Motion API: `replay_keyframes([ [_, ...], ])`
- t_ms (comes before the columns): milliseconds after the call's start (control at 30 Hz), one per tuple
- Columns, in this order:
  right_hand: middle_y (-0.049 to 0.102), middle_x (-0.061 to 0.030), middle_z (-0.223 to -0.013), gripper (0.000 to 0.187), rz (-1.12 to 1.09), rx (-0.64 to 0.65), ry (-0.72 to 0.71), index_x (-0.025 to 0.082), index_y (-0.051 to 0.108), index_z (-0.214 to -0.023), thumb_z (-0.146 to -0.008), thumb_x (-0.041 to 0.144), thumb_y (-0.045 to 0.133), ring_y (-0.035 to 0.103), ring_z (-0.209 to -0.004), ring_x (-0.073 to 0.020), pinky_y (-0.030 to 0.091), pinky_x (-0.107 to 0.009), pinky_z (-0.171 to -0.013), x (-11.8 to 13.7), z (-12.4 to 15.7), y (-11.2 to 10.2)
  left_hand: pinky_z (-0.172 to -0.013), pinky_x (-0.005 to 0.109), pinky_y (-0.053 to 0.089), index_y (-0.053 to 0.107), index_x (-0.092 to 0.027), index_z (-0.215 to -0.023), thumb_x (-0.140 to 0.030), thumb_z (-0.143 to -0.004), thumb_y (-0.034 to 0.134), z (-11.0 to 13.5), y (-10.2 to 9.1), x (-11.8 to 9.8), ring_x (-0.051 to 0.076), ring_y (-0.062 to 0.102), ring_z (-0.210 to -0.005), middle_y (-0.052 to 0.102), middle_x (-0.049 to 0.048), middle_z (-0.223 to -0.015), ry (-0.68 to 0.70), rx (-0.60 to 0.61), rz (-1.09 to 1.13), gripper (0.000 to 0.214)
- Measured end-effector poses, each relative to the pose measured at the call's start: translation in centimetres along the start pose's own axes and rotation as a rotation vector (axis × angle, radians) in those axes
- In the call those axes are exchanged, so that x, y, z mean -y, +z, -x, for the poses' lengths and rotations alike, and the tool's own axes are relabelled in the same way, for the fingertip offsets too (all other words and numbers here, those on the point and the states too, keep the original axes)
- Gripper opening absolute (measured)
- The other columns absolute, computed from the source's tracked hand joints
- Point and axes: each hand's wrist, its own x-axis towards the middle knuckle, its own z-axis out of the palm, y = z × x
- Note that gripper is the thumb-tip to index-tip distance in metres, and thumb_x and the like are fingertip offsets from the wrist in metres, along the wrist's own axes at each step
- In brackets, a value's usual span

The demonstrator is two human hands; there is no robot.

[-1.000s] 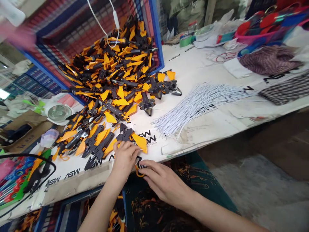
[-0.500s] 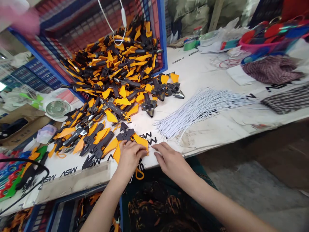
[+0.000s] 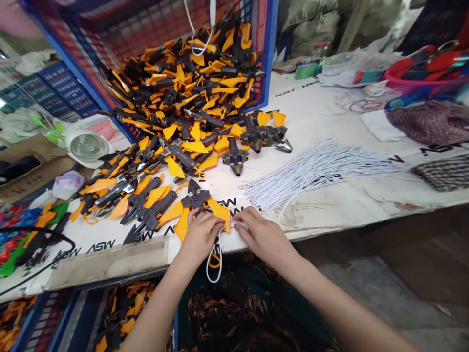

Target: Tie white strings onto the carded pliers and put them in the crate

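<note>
Near the table's front edge lies a black and orange winged plastic toy [image 3: 196,195], its pointed black end facing away from me. My left hand [image 3: 202,233] is closed on its near part, fingers over the orange wings. A white tie [image 3: 214,282] hangs as a loop below those fingers, over the edge, around an orange loop [image 3: 214,260]. To the right, my right hand [image 3: 262,233] pinches the tie close to the toy's right wing; its fingertips partly hide the strand. A bundle of white ties [image 3: 315,166] lies to the right on the table.
A tipped blue crate [image 3: 270,54] spills a heap of similar toys [image 3: 176,105] over the table's left side. A small fan [image 3: 89,148] stands at the left. Cloths [image 3: 428,122] and a pink basket [image 3: 414,85] are at the far right. More crates sit below the table.
The white tie now shows as a large loop below my left hand, where only a bit of it showed before. My right hand has come closer to the toy's wing. The view has shifted slightly.
</note>
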Motion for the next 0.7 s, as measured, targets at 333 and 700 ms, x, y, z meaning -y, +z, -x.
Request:
replay_keyframes([
  [333,0.064,-0.0025,-0.085,0.013,-0.225,-0.248,0.138,0.022,0.062,-0.082,-0.090,0.027,0.054,0.059,-0.069,-0.0155,0.043,-0.028,-0.064,-1.1,0.4,-0.3,-0.109,0.044,0.028,0.069,-0.022,-0.094,-0.020,-0.096,0.053,0.4,0.2,0.2,0.016,0.065,-0.093,0.072,-0.0001,-0.090,-0.003,-0.010,0.057,0.016],
  [700,0.067,0.0016,-0.087,0.035,-1.441,-0.493,0.476,0.024,0.049,-0.082,-0.068,0.042,0.076,0.062,-0.063,-0.0113,0.045,-0.020,-0.051,-1.0,0.1,-5.1,-0.106,0.045,0.037,0.067,-0.022,-0.103,-0.024,-0.098,0.048,0.9,-0.7,-0.3,0.020,0.062,-0.100,0.069,0.0049,-0.099,0.024,-0.051,0.162,0.020],
])
